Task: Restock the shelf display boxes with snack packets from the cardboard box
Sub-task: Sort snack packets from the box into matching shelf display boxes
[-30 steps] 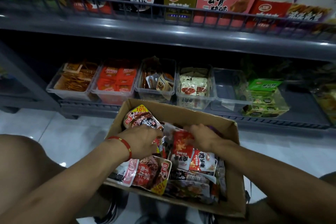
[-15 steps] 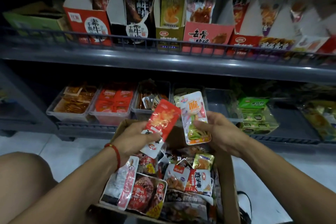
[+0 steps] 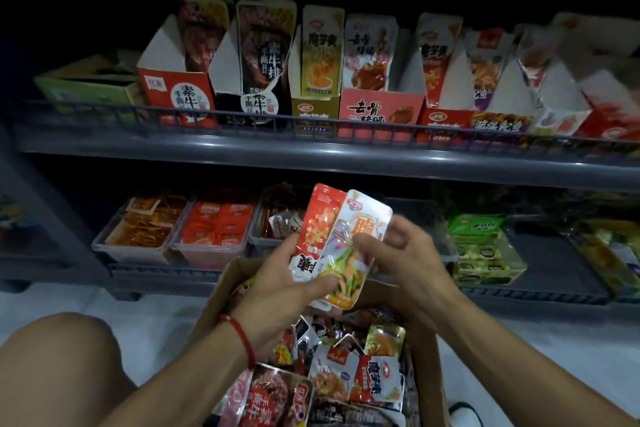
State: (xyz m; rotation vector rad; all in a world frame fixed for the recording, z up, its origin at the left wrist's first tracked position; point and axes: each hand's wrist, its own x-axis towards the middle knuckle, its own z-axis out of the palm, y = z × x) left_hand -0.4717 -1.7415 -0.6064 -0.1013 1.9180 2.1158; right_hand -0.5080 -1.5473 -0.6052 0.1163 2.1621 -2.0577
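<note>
The cardboard box (image 3: pixel 427 371) sits nearest, between the person's forearms, heaped with mixed glossy snack packets in red, white and gold. Above it, 2 packets are held upright and overlapping: a red packet (image 3: pixel 320 222) behind and to the left, a white packet (image 3: pixel 360 236) with green and orange food printed low on it in front. The left hand (image 3: pixel 277 291), a red cord on its wrist, grips both from below, thumb curled across the white packet's lower face. The right hand (image 3: pixel 405 263) pinches the white packet's right edge with curled fingers. Beyond lies pale tiled floor (image 3: pixel 114 302), then a grey lower shelf (image 3: pixel 554 291) carrying clear tubs (image 3: pixel 207 250) of orange and red sachets. The dim upper shelf (image 3: pixel 311 152) holds a row of printed display boxes (image 3: pixel 377 107) behind a wire rail.
</note>
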